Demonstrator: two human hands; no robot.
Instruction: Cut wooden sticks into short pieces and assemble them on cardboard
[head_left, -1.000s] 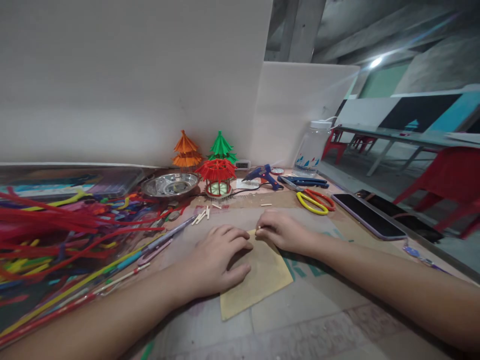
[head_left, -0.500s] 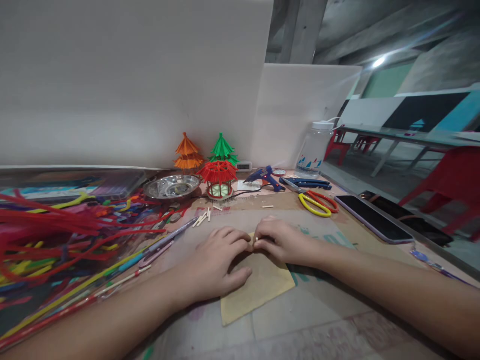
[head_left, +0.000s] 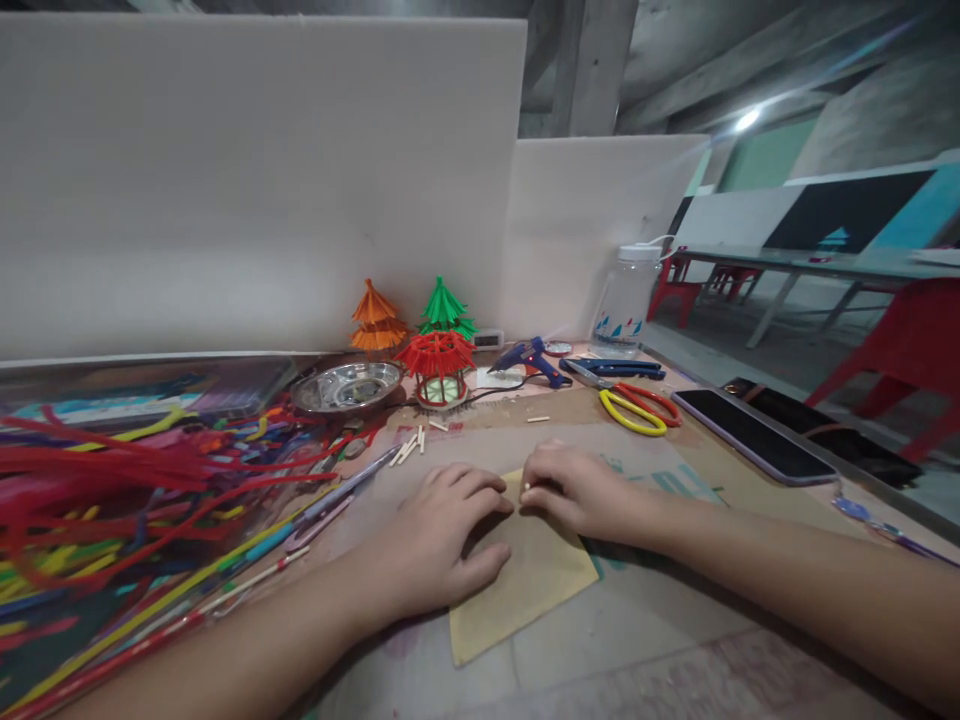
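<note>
A square of yellow sandpaper-like sheet [head_left: 529, 590] lies on the work surface beneath both hands. My left hand [head_left: 454, 530] rests palm down over its left side, open, thumb and fingers apart. At the sheet's far edge, my right hand [head_left: 577, 490] is closed in a pinch on a short wooden stick [head_left: 526, 487]; only its pale tip shows. The fingertips of the two hands nearly meet. Beyond my left hand lie several short wooden sticks [head_left: 409, 445] like those cut from matches.
Coloured pipe cleaners [head_left: 150, 460] crowd the left. Behind stand a metal dish [head_left: 349, 385], a red pavilion model [head_left: 439, 360], orange [head_left: 373, 315] and green [head_left: 442, 305] models, a glue gun [head_left: 532, 358] and a bottle [head_left: 626, 300]. Scissors [head_left: 634, 408] and a phone [head_left: 754, 435] lie right.
My right hand has shifted slightly right, so the small gap between the fingertips is a little wider. The whole view has tilted slightly; the other things stay in place.
</note>
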